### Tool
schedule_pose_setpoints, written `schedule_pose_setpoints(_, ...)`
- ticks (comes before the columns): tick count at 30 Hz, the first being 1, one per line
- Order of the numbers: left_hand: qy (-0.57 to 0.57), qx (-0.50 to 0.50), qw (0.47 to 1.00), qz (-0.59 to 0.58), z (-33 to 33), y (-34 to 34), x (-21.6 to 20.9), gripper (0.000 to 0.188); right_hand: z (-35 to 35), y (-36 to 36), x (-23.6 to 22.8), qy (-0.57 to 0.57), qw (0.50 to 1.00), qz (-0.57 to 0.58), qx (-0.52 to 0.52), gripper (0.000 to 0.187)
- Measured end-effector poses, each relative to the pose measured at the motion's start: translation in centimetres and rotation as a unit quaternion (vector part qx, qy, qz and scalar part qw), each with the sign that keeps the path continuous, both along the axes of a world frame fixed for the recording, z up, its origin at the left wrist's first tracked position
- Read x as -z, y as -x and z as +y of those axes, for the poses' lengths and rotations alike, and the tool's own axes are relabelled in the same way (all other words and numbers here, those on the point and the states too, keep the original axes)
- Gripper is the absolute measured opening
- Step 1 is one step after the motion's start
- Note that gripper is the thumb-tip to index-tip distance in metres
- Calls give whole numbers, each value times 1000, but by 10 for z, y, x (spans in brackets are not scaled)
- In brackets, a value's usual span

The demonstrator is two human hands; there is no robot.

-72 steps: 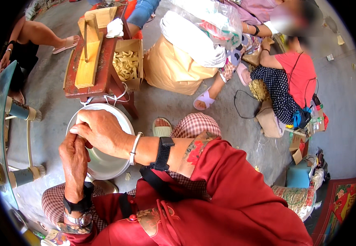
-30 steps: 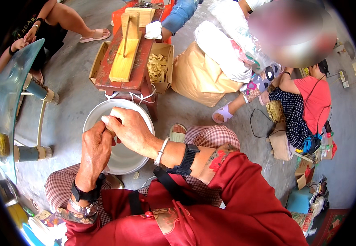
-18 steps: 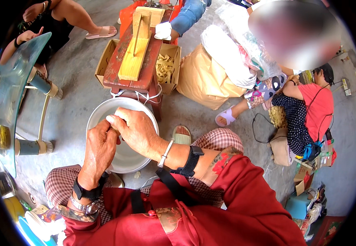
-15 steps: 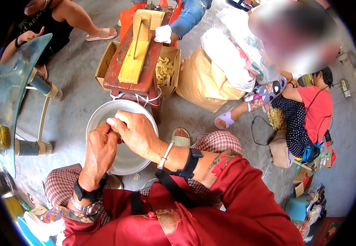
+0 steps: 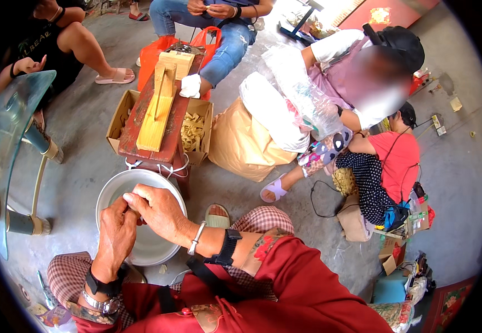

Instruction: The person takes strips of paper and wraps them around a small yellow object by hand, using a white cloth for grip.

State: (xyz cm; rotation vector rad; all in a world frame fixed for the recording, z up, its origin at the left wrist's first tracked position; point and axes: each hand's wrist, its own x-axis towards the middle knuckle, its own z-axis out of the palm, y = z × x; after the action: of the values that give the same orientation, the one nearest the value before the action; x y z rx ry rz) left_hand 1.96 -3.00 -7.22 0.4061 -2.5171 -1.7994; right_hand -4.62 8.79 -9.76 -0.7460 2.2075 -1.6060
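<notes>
My left hand (image 5: 116, 232) and my right hand (image 5: 162, 213) meet above a white basin (image 5: 181, 210), fingertips pressed together. Both are closed in a pinch; whatever lies between the fingers is too small and hidden to name. The basin stands on the floor between my knees, and the part of its inside that shows is pale and bare. Just beyond it, a red wooden bench (image 5: 142, 101) carries a yellow wooden block (image 5: 155, 133) with a thin rod standing along it.
Cardboard boxes flank the bench; the right box (image 5: 203, 114) holds pale folded strips. A tan sack (image 5: 242, 147) and white bags lie to the right. Other people sit around: one in jeans (image 5: 227, 61), one in a cap, one in a red shirt (image 5: 399, 158). A glass table (image 5: 16, 133) stands left.
My view has tilted up and turned right, so the scene sits lower and further left. Both hands stay pinched together over the basin. The capped person now shows more fully.
</notes>
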Motion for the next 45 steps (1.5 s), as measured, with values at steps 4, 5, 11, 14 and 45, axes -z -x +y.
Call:
schedule_pose_setpoints(4, 7, 0, 1000, -7, -1, -1, -3, 19, -2, -2, 0, 12, 1000, -11, -5, 33)
schedule_pose_setpoints(5, 7, -1, 1000, -6, -2, -2, -4, 19, -3, -2, 1, 15, 1000, -13, -4, 33)
schedule_pose_setpoints(11, 12, -3, 1000, 11, -5, -4, -1, 18, -4, -4, -5, 32, 997, -62, -13, 33)
schedule_pose_setpoints(14, 16, 0, 1000, 15, -5, -5, -1, 18, -3, -4, -3, 28, 999, -45, -12, 33)
schedule_pose_setpoints(45, 47, -12, 997, 66, -7, -6, 2, 19, -1, -5, -8, -40, 993, 110, -19, 25)
